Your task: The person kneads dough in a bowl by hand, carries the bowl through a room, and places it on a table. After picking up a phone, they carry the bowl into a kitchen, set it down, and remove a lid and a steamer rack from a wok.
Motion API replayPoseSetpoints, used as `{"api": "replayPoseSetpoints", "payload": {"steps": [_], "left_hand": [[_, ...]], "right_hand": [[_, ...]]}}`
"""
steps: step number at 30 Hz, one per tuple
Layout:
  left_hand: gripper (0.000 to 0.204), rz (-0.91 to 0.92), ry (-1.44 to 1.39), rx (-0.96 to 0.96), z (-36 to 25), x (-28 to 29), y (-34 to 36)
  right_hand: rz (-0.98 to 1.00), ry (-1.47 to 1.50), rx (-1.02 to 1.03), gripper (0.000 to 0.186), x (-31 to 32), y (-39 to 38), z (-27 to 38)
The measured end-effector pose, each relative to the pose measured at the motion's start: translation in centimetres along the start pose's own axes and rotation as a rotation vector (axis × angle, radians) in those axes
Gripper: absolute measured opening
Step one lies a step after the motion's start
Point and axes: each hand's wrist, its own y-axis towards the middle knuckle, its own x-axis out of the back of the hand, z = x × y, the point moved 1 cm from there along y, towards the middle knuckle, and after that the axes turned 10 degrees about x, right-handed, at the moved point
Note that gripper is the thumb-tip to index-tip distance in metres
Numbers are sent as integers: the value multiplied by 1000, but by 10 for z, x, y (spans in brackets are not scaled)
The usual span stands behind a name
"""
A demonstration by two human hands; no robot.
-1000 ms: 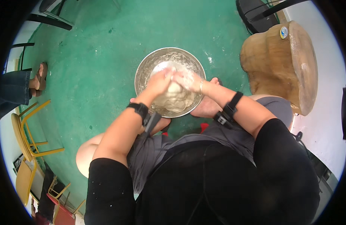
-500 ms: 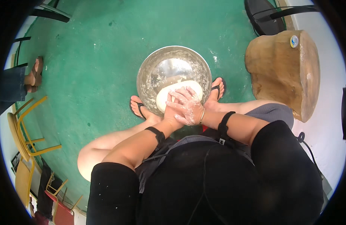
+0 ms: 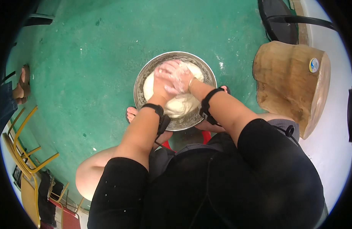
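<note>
A wide steel bowl [image 3: 136, 91] sits on the floor between my feet, its inner wall smeared with dough residue. Pale dough [image 3: 181, 108] spreads over most of its bottom, with a folded, bulging part on the near side. My left hand [image 3: 160, 86] presses down on the dough, and its fingers are mostly hidden beneath the other hand. Flour-whitened, my right hand [image 3: 177, 77] lies across the left one with its fingers stretched out. Both arms reach straight down into the bowl.
To the right stands a wooden stump [image 3: 284, 76] with a small round tin [image 3: 314, 65] on it. A black chair [image 3: 280, 23] is behind it. Yellow-framed chairs [image 3: 29, 168] stand at the left, near another person's foot [image 3: 23, 84]. Something red [image 3: 206, 136] shows below the bowl.
My hands have moved forward, away from me, pushing across the dough. The dough has gone from a compact oval to a wider mass filling more of the bowl.
</note>
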Motion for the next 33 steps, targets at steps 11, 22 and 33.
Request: {"api": "replayPoseSetpoints", "payload": {"steps": [11, 22, 33], "left_hand": [[61, 21, -243, 305, -42, 62, -37], [86, -3, -428, 3, -49, 88, -148], [84, -125, -110, -244, -26, 18, -116]], "right_hand": [[50, 879, -811, 61, 51, 34, 1], [411, 355, -825, 53, 45, -52, 149], [-25, -72, -653, 51, -18, -87, 130]]}}
